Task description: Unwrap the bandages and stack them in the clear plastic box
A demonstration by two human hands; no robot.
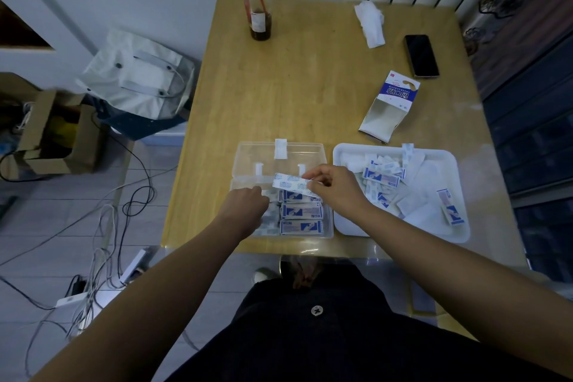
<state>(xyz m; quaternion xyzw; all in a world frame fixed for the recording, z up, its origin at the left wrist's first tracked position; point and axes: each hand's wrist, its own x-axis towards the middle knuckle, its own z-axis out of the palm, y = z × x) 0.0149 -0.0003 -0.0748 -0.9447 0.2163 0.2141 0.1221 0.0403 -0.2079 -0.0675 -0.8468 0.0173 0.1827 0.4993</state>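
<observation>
The right hand is pinching a wrapped bandage above the clear plastic box at the tabletop's near edge. The left hand is reaching into the box, and I cannot tell its grip.

The person wears a black garment with one round pale button, both forearms bare.

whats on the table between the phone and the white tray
An opened bandage carton lies flat on the table between the phone and the white tray, open end toward the tray. The head view shows it.
</observation>
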